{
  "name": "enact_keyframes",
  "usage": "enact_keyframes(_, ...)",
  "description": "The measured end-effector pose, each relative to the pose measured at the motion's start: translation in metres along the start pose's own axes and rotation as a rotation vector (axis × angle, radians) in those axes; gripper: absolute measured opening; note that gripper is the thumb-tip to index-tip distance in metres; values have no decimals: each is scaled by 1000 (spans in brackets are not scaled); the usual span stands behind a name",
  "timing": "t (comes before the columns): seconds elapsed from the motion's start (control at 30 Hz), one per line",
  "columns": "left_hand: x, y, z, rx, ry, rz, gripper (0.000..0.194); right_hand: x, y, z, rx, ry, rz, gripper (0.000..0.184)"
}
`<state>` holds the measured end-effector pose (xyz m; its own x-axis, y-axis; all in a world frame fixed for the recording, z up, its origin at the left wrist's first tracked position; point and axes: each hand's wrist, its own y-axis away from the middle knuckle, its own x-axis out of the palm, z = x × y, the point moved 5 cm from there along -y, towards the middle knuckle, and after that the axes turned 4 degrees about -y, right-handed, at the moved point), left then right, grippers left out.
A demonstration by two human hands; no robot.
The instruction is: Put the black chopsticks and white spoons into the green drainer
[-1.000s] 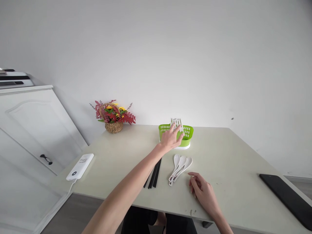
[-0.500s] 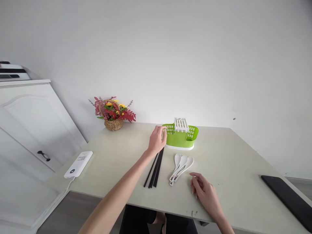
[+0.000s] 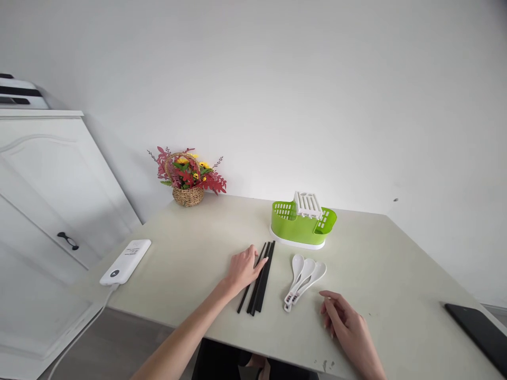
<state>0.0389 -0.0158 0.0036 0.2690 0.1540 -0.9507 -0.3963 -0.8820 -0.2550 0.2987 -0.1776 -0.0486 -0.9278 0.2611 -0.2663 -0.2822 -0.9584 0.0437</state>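
Note:
My left hand lies on the table with its fingers stretched out, fingertips touching the bundle of black chopsticks. Just right of the chopsticks lie three white spoons, stacked side by side. My right hand rests near the table's front edge, fingers loosely curled and holding nothing, a little right of the spoon handles. A green cutlery holder with a white slotted insert stands behind the spoons.
A wicker basket of red and yellow flowers stands at the back left of the table. A white power bank with a cable lies at the left edge. A black flat device lies at the right. A white cabinet stands left.
My left hand has pulled back from the green holder and come down onto the chopsticks. My right hand has hardly moved. The view has shifted slightly.

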Motion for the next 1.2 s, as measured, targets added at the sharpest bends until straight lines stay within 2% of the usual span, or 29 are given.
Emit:
enact_keyframes(0.37, -1, 6, 2, -31, 31, -28, 26, -1, 2, 4, -19, 27, -20, 51)
enact_keyframes(0.5, -6, -1, 8, -49, -14, 81, 28, -1, 0, 0, -24, 18, -13, 52)
enact_keyframes(0.63, -17, -12, 15, -81, -158, 213, 28, -1, 1, 1, -30, 20, -12, 49)
enact_keyframes(0.87, -22, -23, 4, -64, -244, 269, 7, 0, 2, -1, -33, 18, 3, 48)
enact_keyframes(1.03, -30, -28, 3, -44, -192, 245, 6, 1, 0, -5, -33, 17, 11, 49)
enact_keyframes(1.2, -55, -33, 9, -34, -79, 136, 4, 1, 0, -4, -37, -3, 1, 49)
